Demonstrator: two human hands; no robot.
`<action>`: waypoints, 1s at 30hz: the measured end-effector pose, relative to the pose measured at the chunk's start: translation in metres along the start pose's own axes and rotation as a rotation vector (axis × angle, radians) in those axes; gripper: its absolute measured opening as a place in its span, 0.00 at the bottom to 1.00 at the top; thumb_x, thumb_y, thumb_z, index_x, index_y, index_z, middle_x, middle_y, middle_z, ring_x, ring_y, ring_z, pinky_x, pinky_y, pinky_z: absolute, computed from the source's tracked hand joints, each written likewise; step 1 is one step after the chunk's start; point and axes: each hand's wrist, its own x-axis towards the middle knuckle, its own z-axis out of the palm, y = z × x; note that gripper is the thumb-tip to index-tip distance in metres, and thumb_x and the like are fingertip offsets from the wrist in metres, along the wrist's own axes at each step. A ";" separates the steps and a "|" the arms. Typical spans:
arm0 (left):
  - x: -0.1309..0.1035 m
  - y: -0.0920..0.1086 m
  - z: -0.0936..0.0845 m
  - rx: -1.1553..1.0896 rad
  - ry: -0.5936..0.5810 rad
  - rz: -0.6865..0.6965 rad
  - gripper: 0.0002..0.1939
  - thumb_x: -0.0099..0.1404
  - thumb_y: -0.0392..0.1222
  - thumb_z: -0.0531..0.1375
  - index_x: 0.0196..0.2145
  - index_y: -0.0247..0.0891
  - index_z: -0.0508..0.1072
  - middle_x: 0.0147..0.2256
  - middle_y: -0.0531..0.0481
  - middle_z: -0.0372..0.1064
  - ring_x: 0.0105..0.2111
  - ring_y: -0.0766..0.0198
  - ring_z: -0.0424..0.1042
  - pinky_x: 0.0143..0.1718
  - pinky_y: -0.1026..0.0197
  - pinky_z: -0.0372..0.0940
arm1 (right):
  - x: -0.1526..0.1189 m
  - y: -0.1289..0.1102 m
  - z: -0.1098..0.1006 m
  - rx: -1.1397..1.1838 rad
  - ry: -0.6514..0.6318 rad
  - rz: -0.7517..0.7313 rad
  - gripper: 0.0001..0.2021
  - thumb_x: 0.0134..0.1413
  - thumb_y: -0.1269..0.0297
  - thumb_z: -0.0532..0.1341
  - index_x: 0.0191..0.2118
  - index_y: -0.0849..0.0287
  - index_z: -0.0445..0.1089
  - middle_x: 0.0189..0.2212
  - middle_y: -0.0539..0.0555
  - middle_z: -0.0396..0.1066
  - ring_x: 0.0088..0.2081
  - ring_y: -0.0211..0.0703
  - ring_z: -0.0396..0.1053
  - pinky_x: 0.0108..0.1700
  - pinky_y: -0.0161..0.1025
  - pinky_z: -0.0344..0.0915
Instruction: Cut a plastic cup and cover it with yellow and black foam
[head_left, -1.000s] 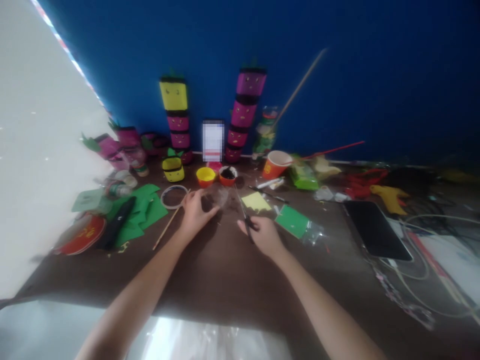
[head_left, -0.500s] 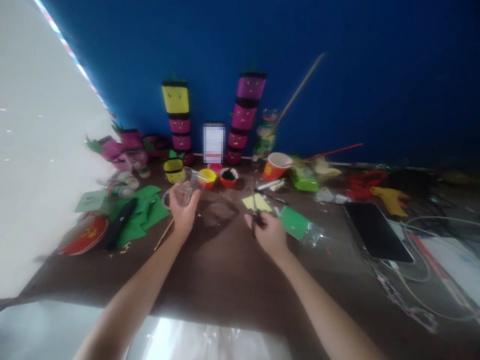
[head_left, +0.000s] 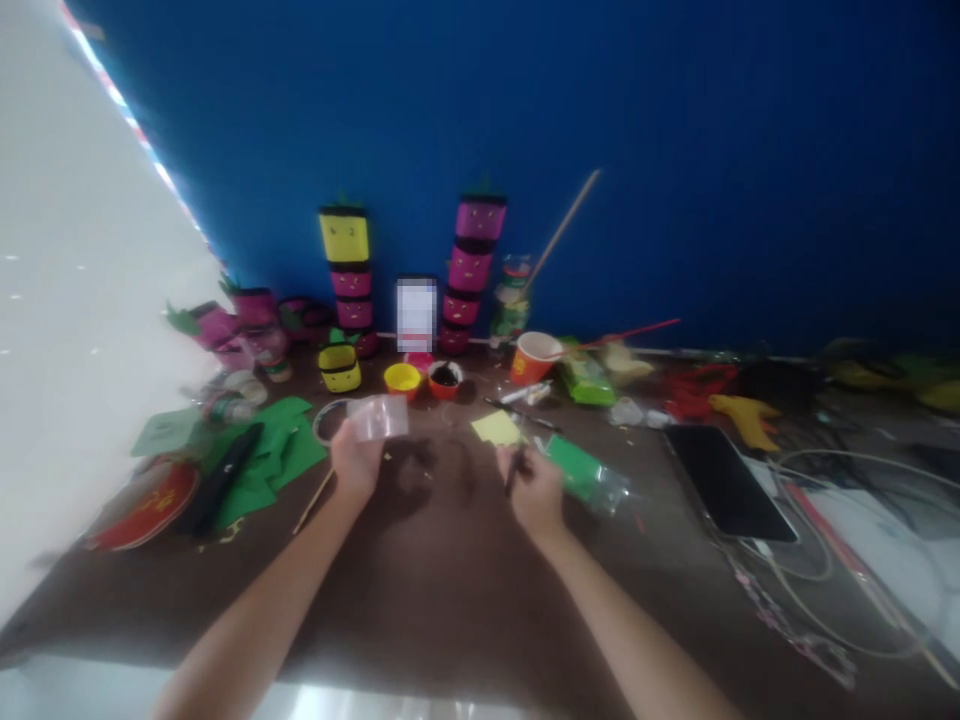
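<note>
My left hand (head_left: pixel 354 465) is closed around a clear plastic piece (head_left: pixel 381 418), which looks like a cut section of a cup or bottle. Scissors (head_left: pixel 515 468) with dark handles are in the closed fingers of my right hand (head_left: pixel 538 497); motion smears their blades. Just beyond that hand lies a yellow paper piece (head_left: pixel 496 428). To its right, a green sheet (head_left: pixel 574 465) rests beside a clear plastic scrap. A roll of tape (head_left: pixel 328 422) and a thin wooden stick (head_left: pixel 311 505) are close to my left hand.
Stacked yellow and purple faced cups (head_left: pixel 345 240) lean on the blue wall. Paint cups (head_left: pixel 403 380), a red paper cup (head_left: pixel 534 360) and a phone (head_left: pixel 417 312) stand at the back. Green felt (head_left: pixel 281 455) lies left; a tablet (head_left: pixel 731 480), cables and a yellow glue gun (head_left: pixel 746 420) lie right.
The clear plastic piece has turned in my left hand and now shows a flatter, broader side. My right hand still holds the scissors, whose blades show less. The whole view has shifted.
</note>
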 end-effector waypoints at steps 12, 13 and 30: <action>0.000 0.010 0.003 -0.269 0.128 -0.240 0.21 0.50 0.52 0.56 0.30 0.30 0.75 0.30 0.40 0.75 0.31 0.56 0.74 0.29 0.60 0.70 | 0.000 0.013 -0.003 -0.071 0.070 -0.132 0.19 0.53 0.50 0.55 0.23 0.61 0.67 0.18 0.53 0.69 0.20 0.37 0.65 0.26 0.34 0.63; 0.000 0.010 0.003 -0.276 0.126 -0.243 0.20 0.51 0.52 0.56 0.30 0.30 0.75 0.30 0.40 0.75 0.31 0.56 0.74 0.29 0.60 0.70 | 0.001 0.012 -0.002 -0.100 0.061 -0.130 0.19 0.53 0.49 0.55 0.23 0.60 0.67 0.18 0.53 0.69 0.20 0.37 0.65 0.25 0.33 0.62; 0.006 -0.004 -0.004 -0.102 -0.068 -0.184 0.18 0.54 0.52 0.56 0.33 0.36 0.75 0.33 0.46 0.75 0.31 0.60 0.73 0.29 0.60 0.68 | 0.041 -0.044 -0.018 -0.844 -0.760 0.167 0.23 0.50 0.45 0.53 0.29 0.61 0.73 0.29 0.62 0.75 0.32 0.50 0.73 0.30 0.37 0.58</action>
